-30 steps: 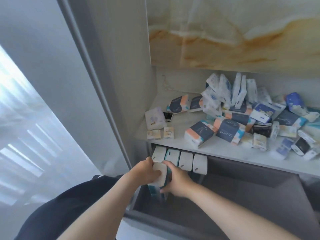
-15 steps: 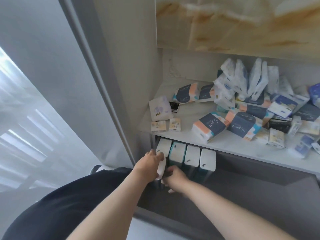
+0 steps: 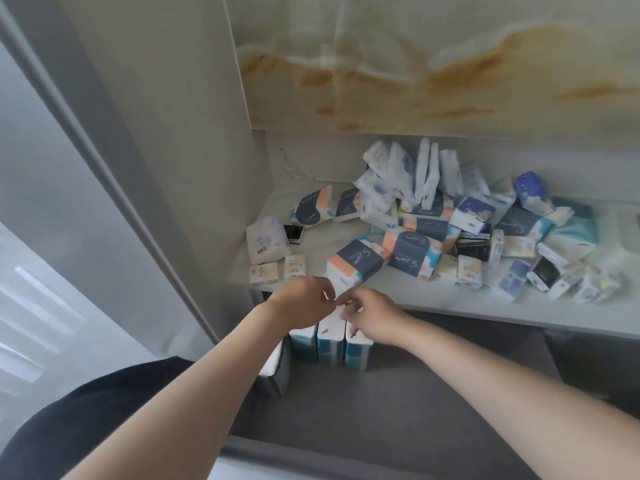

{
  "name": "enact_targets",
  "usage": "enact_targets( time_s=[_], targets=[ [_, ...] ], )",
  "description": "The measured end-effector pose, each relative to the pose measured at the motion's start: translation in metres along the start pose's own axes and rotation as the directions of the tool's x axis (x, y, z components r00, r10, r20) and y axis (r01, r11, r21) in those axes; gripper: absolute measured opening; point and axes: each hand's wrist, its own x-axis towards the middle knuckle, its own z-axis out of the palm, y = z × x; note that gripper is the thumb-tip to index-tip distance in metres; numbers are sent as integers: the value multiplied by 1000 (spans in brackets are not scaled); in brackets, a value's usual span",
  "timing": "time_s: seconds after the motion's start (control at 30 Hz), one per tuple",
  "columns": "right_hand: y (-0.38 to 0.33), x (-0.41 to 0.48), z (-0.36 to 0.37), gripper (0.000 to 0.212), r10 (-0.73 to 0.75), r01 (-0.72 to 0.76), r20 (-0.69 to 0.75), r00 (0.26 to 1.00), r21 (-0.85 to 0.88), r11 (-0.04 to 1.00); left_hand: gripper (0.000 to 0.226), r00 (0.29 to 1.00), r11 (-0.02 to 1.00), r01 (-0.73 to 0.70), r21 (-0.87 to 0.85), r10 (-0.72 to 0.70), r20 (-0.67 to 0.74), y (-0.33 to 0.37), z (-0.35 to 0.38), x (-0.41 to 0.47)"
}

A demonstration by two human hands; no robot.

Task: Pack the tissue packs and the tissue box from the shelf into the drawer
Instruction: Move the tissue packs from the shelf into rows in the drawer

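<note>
The grey drawer [image 3: 433,393] stands pulled out under the white shelf [image 3: 426,301]. Three teal-and-white tissue packs [image 3: 330,341] stand upright in a row at its back left, and another white pack [image 3: 273,363] leans in the left corner. My left hand [image 3: 303,303] and my right hand [image 3: 372,317] hover above this row at the shelf's front edge. Their loosely curled fingertips nearly meet and hold nothing that I can see. Just beyond them lies a navy-and-orange tissue pack [image 3: 356,265]. Many more packs are heaped on the shelf [image 3: 433,216].
A white pack with purple print [image 3: 266,240] and two small cream packs [image 3: 263,273] lie at the shelf's left end. A marbled cabinet front [image 3: 433,64] overhangs the shelf. A grey wall panel [image 3: 166,150] borders the left side.
Both hands have let go of the white pack they were setting into the drawer's left corner. They have lifted up to the shelf's front edge.
</note>
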Motion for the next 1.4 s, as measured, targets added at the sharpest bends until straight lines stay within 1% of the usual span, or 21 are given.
enact_targets(
  time_s=[0.1,0.17,0.23,0.3,0.37,0.43,0.5,0.57,0.67,0.73,0.77,0.8,0.87,0.93,1.0,1.03,1.2,1.27,1.33,1.37,1.4],
  targets=[
    [7,-13,-59,21,-51,48,-166,985,-22,999,22,986,991,-91,-93,77,-146,53,-16,16],
    [16,-16,-95,24,-90,76,-292,952,-59,995,18,963,982,-153,-113,122,-241,87,-23,33],
    [26,-15,-128,26,-116,79,-377,919,-113,990,22,941,972,-209,-108,170,-291,116,-29,53],
    [33,-9,-158,31,-144,63,-450,882,-190,980,31,914,967,-253,-36,227,-336,141,-35,77],
    [37,1,-183,39,-200,53,-516,833,-286,957,41,891,969,-229,94,248,-380,158,-42,101],
    [37,18,-201,51,-267,59,-545,795,-370,927,54,879,960,-176,219,253,-405,167,-49,126],
    [33,37,-214,67,-296,38,-548,782,-433,901,66,869,932,-124,340,268,-416,166,-58,151],
    [28,61,-222,85,-264,-12,-522,811,-466,885,78,893,903,-85,422,256,-369,157,-66,175],
    [23,100,-228,106,-168,-107,-449,878,-526,844,97,945,891,-85,447,214,-246,137,-73,201],
    [19,121,-227,103,-135,-110,-437,889,-491,864,103,945,919,-113,378,217,-244,121,-74,212],
    [16,129,-224,96,-143,-85,-446,883,-453,887,105,941,937,-132,324,222,-257,112,-74,215],
    [13,135,-221,84,-172,-45,-472,865,-414,909,105,935,950,-147,277,225,-275,104,-74,219],
    [6,145,-210,62,-265,50,-540,799,-379,924,99,913,969,-167,180,221,-343,88,-72,224],
    [1,155,-199,55,-363,149,-561,744,-390,909,80,872,982,-184,33,179,-455,73,-72,228],
    [-3,161,-193,52,-420,235,-534,734,-380,895,59,840,987,-144,-75,82,-537,60,-73,226],
    [-6,165,-188,51,-434,261,-508,744,-376,889,55,840,991,-96,-90,32,-542,52,-74,224],
    [-29,182,-161,54,-461,344,-370,806,-341,875,51,868,991,130,31,-99,-486,10,-82,209],
    [-39,190,-147,55,-473,378,-263,841,-339,861,46,889,952,265,154,-180,-421,-3,-87,204],
    [-49,195,-130,54,-473,400,-136,871,-365,841,39,877,891,392,227,-288,-384,-7,-93,201],
    [-54,197,-122,56,-471,414,-75,879,-372,831,38,859,880,424,215,-315,-404,-6,-96,200],
    [-58,198,-117,58,-468,429,-23,884,-361,828,41,841,892,417,174,-306,-446,-4,-100,200]
  ],
)
